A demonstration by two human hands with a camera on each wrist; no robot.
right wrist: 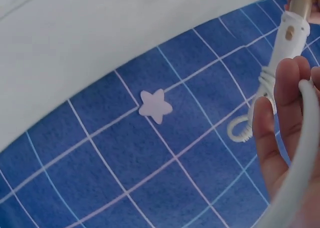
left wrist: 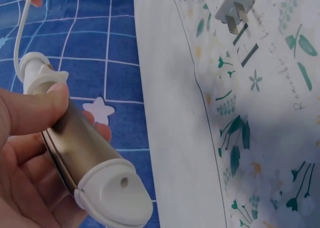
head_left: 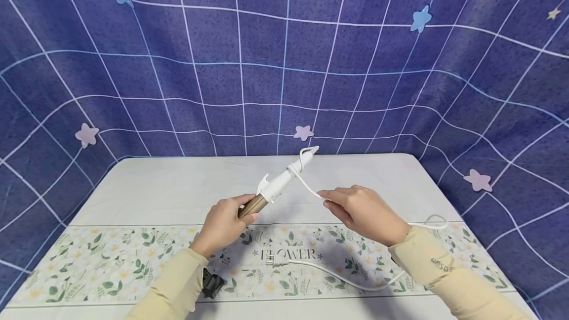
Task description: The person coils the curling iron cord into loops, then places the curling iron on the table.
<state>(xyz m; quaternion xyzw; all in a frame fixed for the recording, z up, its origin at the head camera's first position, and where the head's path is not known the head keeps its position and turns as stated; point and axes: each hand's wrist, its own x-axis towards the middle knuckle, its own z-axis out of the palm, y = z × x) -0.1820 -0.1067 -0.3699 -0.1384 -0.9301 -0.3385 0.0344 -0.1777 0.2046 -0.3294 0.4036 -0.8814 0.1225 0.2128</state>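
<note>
A curling iron with a white handle [head_left: 279,185] and a gold-brown barrel [left wrist: 92,138] slants up and away over the table. My left hand [head_left: 222,223] grips it by the barrel, thumb on top near the clamp lever [head_left: 263,182]. The white cap [left wrist: 117,190] at the barrel's end shows in the left wrist view. Some turns of white cord [head_left: 306,185] circle the handle. From there the cord runs to my right hand [head_left: 362,211], which pinches it at the fingertips. In the right wrist view, the cord [right wrist: 300,168] passes over the fingers.
The plug [head_left: 279,260] lies on the table's flowered band, its cord tail curving right under my right forearm. A loop of cord [head_left: 437,221] shows beyond that wrist. A small black object [head_left: 212,284] sits beside my left sleeve. Behind the table [head_left: 178,181] hangs a blue gridded curtain [head_left: 262,83].
</note>
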